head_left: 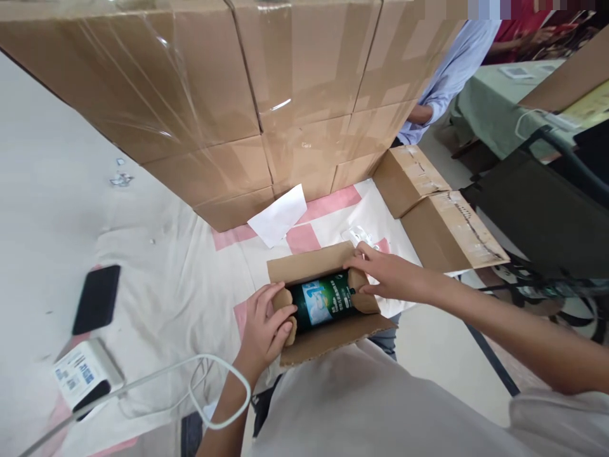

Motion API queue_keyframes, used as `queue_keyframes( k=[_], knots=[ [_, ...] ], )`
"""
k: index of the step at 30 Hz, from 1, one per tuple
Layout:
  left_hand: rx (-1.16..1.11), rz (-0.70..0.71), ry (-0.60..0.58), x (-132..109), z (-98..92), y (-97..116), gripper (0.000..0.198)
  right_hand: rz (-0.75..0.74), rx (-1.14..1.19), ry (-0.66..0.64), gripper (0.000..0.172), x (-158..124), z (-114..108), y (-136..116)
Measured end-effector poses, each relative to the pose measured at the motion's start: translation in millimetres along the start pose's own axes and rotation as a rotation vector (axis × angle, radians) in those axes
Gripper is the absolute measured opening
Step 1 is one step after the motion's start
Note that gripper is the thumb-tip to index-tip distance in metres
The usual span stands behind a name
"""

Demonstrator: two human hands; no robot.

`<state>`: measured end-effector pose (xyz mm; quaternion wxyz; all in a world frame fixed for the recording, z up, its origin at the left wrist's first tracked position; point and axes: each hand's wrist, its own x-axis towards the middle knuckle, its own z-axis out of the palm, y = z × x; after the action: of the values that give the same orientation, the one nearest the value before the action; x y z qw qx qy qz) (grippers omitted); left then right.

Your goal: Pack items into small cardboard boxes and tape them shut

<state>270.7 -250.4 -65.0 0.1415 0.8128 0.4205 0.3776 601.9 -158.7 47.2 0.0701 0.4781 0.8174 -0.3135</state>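
A small open cardboard box lies at the near table edge, close against my body, its long flaps spread. Inside sits a dark green package with white lettering and a blue-and-white picture; whether it is a bottle or a bag I cannot tell. My left hand curls its fingers over the short flap at the box's left end. At the right end, my right hand grips the far corner and the short flap there, thumb and fingers bent around the cardboard.
Taped cardboard cartons are stacked behind the box. A white paper sheet leans there. Two cartons stand right. A black phone, a white device and a looped white cable lie left. Another person's sleeve shows behind.
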Motion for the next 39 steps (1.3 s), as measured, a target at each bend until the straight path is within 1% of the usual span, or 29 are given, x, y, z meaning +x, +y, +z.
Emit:
queue_keyframes(
  k=[2, 3, 5, 7, 8, 10, 12, 14, 16, 18, 19, 20, 21, 22, 23, 24, 26, 27, 29, 30, 31, 32, 33, 34, 35, 36, 37, 38, 39],
  knots=[
    [-0.034, -0.017, 0.022, -3.2, 4.8, -1.6, 0.035, 0.165, 0.022, 0.173, 0.047, -2.1, 20.0, 8.0],
    [-0.055, -0.03, 0.041, -4.7, 7.4, -2.1, 0.039, 0.229, 0.088, 0.237, 0.052, -2.4, 30.0, 12.8],
    [-0.107, -0.053, 0.068, -6.7, 12.4, -2.2, 0.045, 0.284, 0.317, 0.308, 0.055, -1.0, 48.6, 21.9],
    [-0.176, -0.083, 0.058, -7.1, 16.2, -1.6, 0.053, 0.265, 0.557, 0.328, 0.051, 2.1, 63.9, 28.0],
    [-0.212, -0.106, 0.042, -6.8, 17.7, -1.3, 0.062, 0.256, 0.643, 0.338, 0.048, 3.3, 69.7, 29.6],
    [-0.278, -0.193, 0.031, -6.2, 20.9, -1.4, 0.078, 0.248, 0.727, 0.375, 0.044, 2.2, 76.3, 31.0],
    [-0.35, -0.307, 0.069, -6.5, 25.2, -2.8, 0.088, 0.199, 0.748, 0.404, 0.044, -6.9, 77.2, 32.7],
    [-0.436, -0.422, 0.127, -8.3, 30.3, -4.9, 0.094, 0.105, 0.714, 0.404, 0.052, -24.2, 76.3, 36.5],
    [-0.513, -0.511, 0.159, -11.1, 33.8, -6.6, 0.097, 0.018, 0.654, 0.336, 0.07, -43.9, 78.9, 40.6],
    [-0.542, -0.569, 0.169, -13.3, 33.0, -7.3, 0.094, -0.029, 0.632, 0.265, 0.096, -56.9, 87.9, 40.5],
    [-0.533, -0.579, 0.159, -13.7, 30.9, -7.3, 0.091, -0.034, 0.658, 0.268, 0.106, -58.7, 94.4, 38.0],
    [-0.505, -0.578, 0.144, -13.6, 28.0, -7.2, 0.083, -0.022, 0.71, 0.311, 0.11, -56.9, 101.4, 33.7],
    [-0.465, -0.567, 0.124, -13.1, 24.8, -7.0, 0.069, 0.015, 0.778, 0.384, 0.11, -52.0, 108.4, 28.3],
    [-0.42, -0.549, 0.099, -12.4, 21.8, -6.9, 0.05, 0.076, 0.857, 0.464, 0.105, -44.8, 114.6, 22.2],
    [-0.382, -0.526, 0.076, -11.7, 19.7, -6.6, 0.03, 0.152, 0.942, 0.524, 0.1, -36.4, 119.7, 16.2],
    [-0.362, -0.504, 0.066, -11.1, 18.6, -6.3, 0.015, 0.225, 1.026, 0.551, 0.094, -27.7, 123.3, 10.8],
    [-0.39, -0.489, 0.107, -10.6, 19.7, -5.5, 0.014, 0.315, 1.152, 0.53, 0.09, -13.4, 127.1, 3.2],
    [-0.426, -0.496, 0.153, -10.3, 20.8, -5.0, 0.013, 0.321, 1.187, 0.509, 0.089, -8.5, 128.0, 1.0],
    [-0.477, -0.525, 0.265, -8.3, 20.6, -4.1, 0.025, 0.294, 1.209, 0.492, 0.087, -3.4, 129.4, -1.1],
    [-0.47, -0.525, 0.303, -6.0, 17.9, -3.5, 0.032, 0.286, 1.201, 0.492, 0.086, -2.5, 130.5, -1.3],
    [-0.425, -0.487, 0.306, -2.6, 13.4, -2.4, 0.036, 0.286, 1.186, 0.492, 0.086, -2.4, 131.7, -1.0],
    [-0.339, -0.4, 0.262, 1.8, 7.4, -0.6, 0.041, 0.29, 1.168, 0.494, 0.085, -2.8, 132.8, 0.1],
    [-0.217, -0.28, 0.179, 7.1, 0.8, 2.4, 0.047, 0.287, 1.148, 0.503, 0.085, -3.6, 133.4, 2.2],
    [-0.07, -0.125, 0.055, 12.8, -5.4, 7.0, 0.049, 0.259, 1.128, 0.515, 0.086, -4.6, 133.0, 5.8],
    [0.08, 0.021, -0.087, 18.5, -10.1, 13.0, 0.046, 0.199, 1.111, 0.522, 0.087, -5.7, 131.1, 11.3],
    [0.199, 0.113, -0.201, 23.7, -12.7, 20.4, 0.044, 0.114, 1.091, 0.521, 0.086, -6.8, 127.5, 18.7],
    [0.273, 0.146, -0.286, 28.0, -12.9, 28.6, 0.05, 0.026, 1.064, 0.52, 0.082, -7.5, 122.2, 28.1],
    [0.333, 0.142, -0.338, 31.1, -11.1, 36.8, 0.054, -0.035, 1.024, 0.523, 0.074, -7.3, 115.4, 39.0],
    [0.373, 0.125, -0.37, 33.0, -7.8, 44.2, 0.057, -0.048, 0.968, 0.54, 0.065, -5.9, 107.8, 50.8]
  ],
)
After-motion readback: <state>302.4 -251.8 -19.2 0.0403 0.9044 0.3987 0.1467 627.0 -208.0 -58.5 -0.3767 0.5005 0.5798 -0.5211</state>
